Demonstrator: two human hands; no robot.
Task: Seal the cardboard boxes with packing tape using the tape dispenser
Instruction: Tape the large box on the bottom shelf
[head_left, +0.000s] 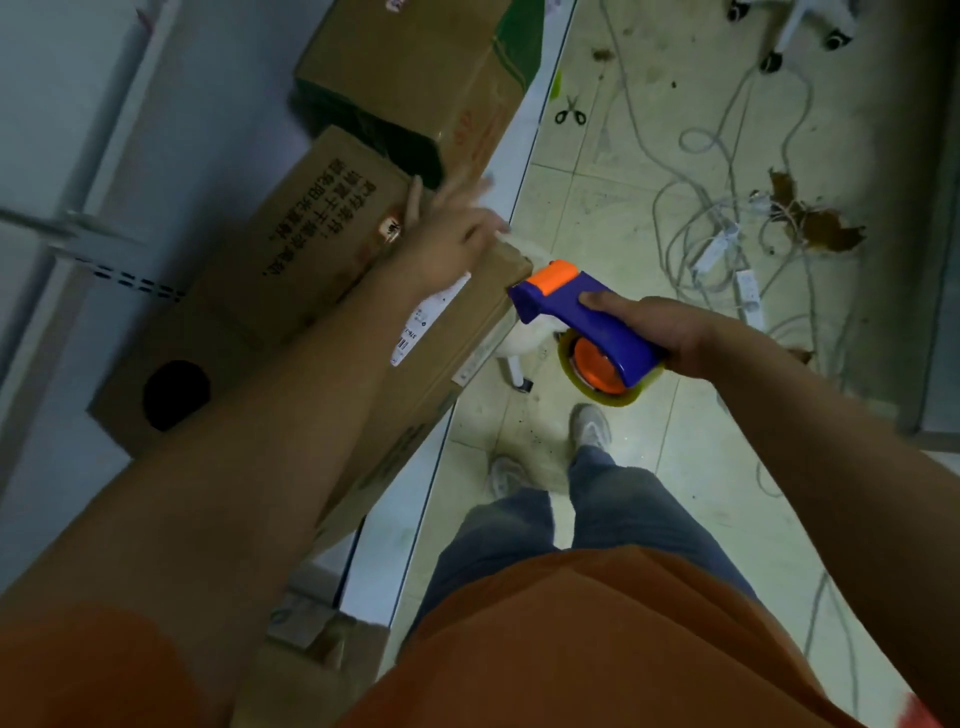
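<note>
Obs.: your right hand (670, 332) has its fingers wrapped round the handle of the tape dispenser (587, 322), thumb laid along the top. The dispenser hangs in the air off the table edge (467, 410), its orange roller nose just beside the near corner of the long cardboard box (431, 332), apart from it as far as the blur allows. The tape roll hangs below the handle.

Your left hand (452, 234) is spread flat, fingers straight and fanned, over the far end of that box near where a second box with printed text (311, 223) rests on it. Whether the palm actually presses the card I cannot tell (motion blur). A third box (415, 67) lies further along the table.

Judged step: bringing the dispenser in for a tape run, none laid yet that I can see.

Advice:
- Settle the left palm firmly on the flaps first; these boxes will slide on a smooth table.
- Land the roller past the corner so the tape end wraps down the side.
- Keep the nose tilted low and pull in one steady line along the seam.
- Keep your left fingers off the seam line (the cutter is toothed, most likely).

Scissors (570, 111) and cables (727, 218) lie on the floor.
</note>
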